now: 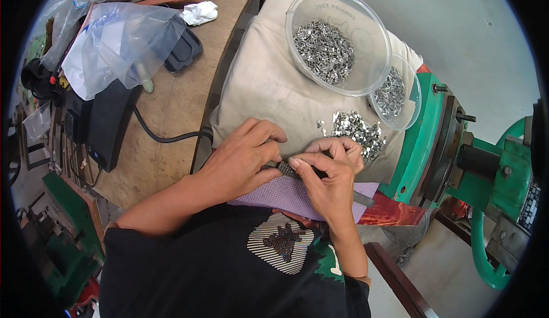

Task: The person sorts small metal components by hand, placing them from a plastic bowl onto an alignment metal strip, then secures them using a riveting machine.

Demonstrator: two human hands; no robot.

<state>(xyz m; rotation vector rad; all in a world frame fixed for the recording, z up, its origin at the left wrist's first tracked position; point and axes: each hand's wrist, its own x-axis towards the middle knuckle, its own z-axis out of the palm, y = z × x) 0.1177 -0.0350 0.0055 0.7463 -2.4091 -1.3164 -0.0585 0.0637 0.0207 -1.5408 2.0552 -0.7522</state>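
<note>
A dark, narrow metal bar point(363, 199) lies across a purple textured cloth point(263, 196), close to my body. My left hand point(247, 153) is at its left end, thumb and forefinger closing on it. Over the bar's middle, my right hand point(330, 172) has thumb and forefinger pinched together. Whatever the right fingertips hold is too small or hidden to name. A ribbed stretch of the bar shows between the two hands. Just beyond my right hand sits a loose pile of small shiny metal pieces point(359, 133) on a beige cloth point(251, 84).
Behind the pile stand a large clear round tub point(372, 55) of small metal pieces and a smaller clear tub point(414, 104). Green machinery point(420, 141) borders the right. On the wooden table point(166, 155) at left are a black device point(108, 129), its cable point(163, 138) and plastic bags point(128, 38).
</note>
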